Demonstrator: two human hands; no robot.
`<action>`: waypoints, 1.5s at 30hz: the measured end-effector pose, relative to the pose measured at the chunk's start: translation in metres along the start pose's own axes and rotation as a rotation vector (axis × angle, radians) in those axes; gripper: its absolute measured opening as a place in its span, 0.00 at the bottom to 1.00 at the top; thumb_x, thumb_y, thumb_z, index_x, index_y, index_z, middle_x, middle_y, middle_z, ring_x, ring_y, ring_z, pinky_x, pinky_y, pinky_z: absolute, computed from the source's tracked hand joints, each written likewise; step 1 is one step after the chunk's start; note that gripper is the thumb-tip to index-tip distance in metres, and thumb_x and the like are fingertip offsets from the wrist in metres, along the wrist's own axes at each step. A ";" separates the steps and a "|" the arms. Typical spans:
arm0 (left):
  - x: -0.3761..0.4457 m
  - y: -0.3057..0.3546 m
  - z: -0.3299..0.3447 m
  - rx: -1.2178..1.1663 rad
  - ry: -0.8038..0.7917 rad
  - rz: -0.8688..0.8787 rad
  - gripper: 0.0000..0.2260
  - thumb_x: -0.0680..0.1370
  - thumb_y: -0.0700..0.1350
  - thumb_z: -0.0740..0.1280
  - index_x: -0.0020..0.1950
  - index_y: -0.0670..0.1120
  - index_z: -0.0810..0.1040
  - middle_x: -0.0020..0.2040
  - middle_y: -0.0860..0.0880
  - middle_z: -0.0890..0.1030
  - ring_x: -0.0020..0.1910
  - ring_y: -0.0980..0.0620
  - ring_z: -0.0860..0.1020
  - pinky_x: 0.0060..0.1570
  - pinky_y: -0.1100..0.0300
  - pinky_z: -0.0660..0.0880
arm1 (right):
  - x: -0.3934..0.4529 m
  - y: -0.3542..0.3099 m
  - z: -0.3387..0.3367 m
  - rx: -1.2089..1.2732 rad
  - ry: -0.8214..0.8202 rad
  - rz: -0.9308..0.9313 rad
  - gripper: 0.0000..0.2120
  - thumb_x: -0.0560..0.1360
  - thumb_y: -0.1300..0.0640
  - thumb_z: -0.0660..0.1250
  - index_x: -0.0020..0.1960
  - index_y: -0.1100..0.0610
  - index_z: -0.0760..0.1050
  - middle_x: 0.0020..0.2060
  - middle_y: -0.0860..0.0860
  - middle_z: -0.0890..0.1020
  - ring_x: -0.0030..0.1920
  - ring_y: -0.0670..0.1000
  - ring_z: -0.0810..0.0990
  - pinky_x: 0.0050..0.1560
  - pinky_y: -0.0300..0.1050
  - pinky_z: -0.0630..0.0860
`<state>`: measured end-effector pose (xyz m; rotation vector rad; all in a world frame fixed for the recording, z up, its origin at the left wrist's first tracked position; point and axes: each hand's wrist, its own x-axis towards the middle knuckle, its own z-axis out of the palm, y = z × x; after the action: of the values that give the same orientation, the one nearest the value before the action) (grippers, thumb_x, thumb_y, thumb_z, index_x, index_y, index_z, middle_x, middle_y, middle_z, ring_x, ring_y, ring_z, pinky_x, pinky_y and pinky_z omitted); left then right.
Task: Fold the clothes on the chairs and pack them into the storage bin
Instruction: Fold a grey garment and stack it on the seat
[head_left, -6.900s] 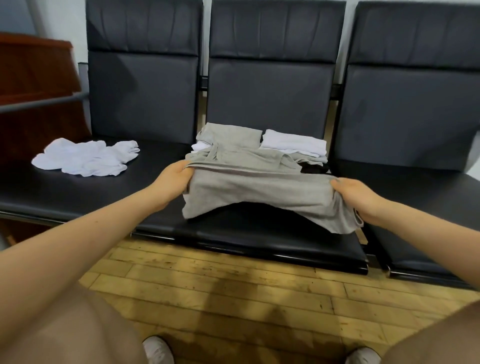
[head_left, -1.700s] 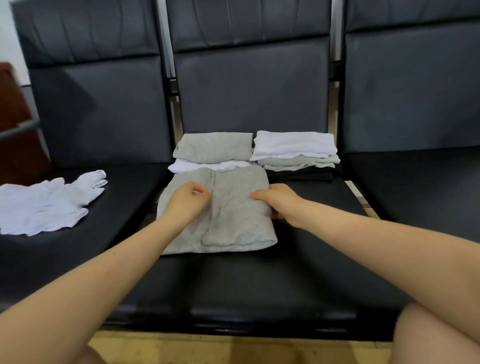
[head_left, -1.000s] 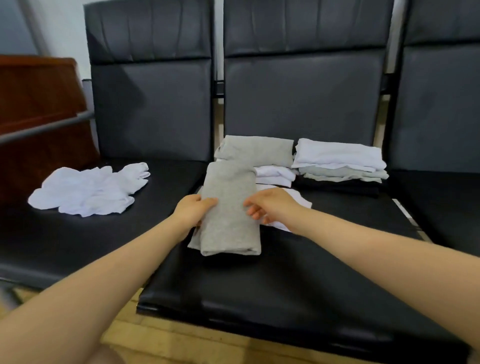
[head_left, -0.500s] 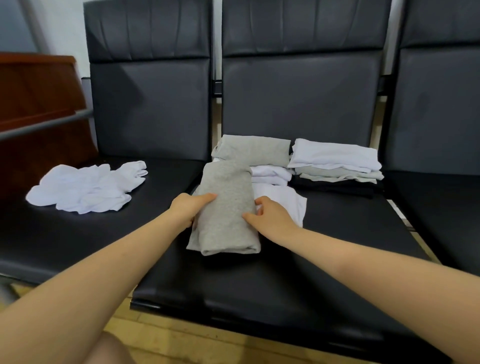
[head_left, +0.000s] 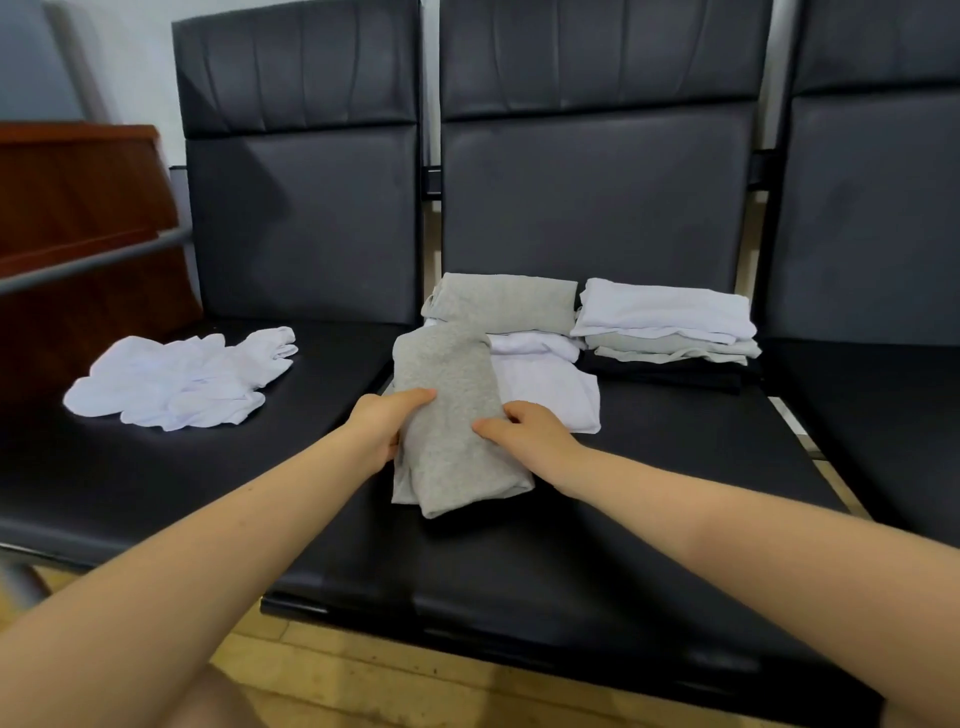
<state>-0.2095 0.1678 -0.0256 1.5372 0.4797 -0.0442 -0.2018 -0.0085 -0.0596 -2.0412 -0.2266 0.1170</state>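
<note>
Both hands, left hand (head_left: 382, 423) and right hand (head_left: 524, 434), pinch the long edges of the folded grey garment (head_left: 451, 415) on the middle chair seat (head_left: 649, 499); bare seat lies right of the garment.

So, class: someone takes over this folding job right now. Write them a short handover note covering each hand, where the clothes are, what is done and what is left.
Left hand grips the left edge of the grey garment; right hand grips its right edge. It lies folded into a long strip on the middle chair seat, over a white piece.
Done: two folded stacks at the back of that seat, a grey-topped stack and a white-topped stack.
Left: finish folding the grey garment, fold the crumpled white garment on the left chair, then pack everything. No storage bin is in view.
</note>
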 end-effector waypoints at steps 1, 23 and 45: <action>-0.001 0.001 0.000 -0.007 -0.020 -0.022 0.21 0.72 0.44 0.74 0.61 0.39 0.72 0.55 0.44 0.78 0.52 0.46 0.78 0.48 0.52 0.75 | -0.001 -0.002 0.001 0.078 -0.021 0.008 0.15 0.74 0.49 0.68 0.36 0.54 0.66 0.35 0.48 0.73 0.39 0.49 0.73 0.41 0.42 0.69; -0.032 0.027 0.033 -0.285 -0.097 0.257 0.08 0.75 0.42 0.68 0.54 0.43 0.77 0.51 0.45 0.82 0.49 0.47 0.82 0.48 0.51 0.80 | -0.006 -0.043 -0.043 0.695 -0.046 0.074 0.17 0.73 0.55 0.72 0.60 0.57 0.75 0.53 0.54 0.84 0.51 0.53 0.84 0.49 0.49 0.80; -0.001 0.037 0.053 -0.425 -0.037 0.155 0.15 0.75 0.41 0.67 0.61 0.44 0.75 0.57 0.44 0.81 0.54 0.45 0.80 0.57 0.46 0.76 | -0.015 -0.028 -0.078 0.534 -0.486 0.382 0.20 0.71 0.57 0.72 0.61 0.56 0.74 0.52 0.54 0.84 0.55 0.54 0.82 0.58 0.51 0.78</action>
<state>-0.1841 0.1186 0.0078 1.1490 0.3143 0.1413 -0.2049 -0.0672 0.0012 -1.4742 -0.0862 0.8266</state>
